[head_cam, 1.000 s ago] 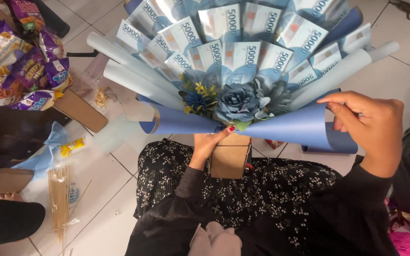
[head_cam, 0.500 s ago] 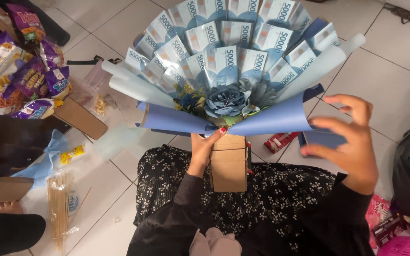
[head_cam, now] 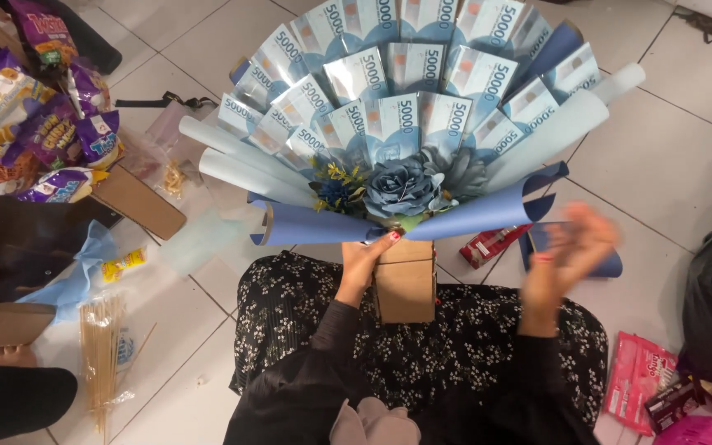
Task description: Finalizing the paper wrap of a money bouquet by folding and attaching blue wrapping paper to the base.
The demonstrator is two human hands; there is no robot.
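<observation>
Wrapping stage: left hand (head_cam: 366,265) grips cardboard box (head_cam: 405,284) under banknote bouquet (head_cam: 409,107), centre frame; right hand (head_cam: 570,251) open, blurred, beside blue paper cone (head_cam: 488,213), which needs pressing.

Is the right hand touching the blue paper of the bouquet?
No, the right hand is blurred and raised apart from the blue paper; only the left hand holds the bouquet's cardboard base.

The person is wearing a black long-sleeved top, the sleeves reaching down to both wrists. Over the lap they are wearing a black garment printed with small white flowers. The left hand (head_cam: 370,262) is showing red polish on the nails. The right hand (head_cam: 574,251) is appearing blurred, and a thin red band is showing near its base.
</observation>
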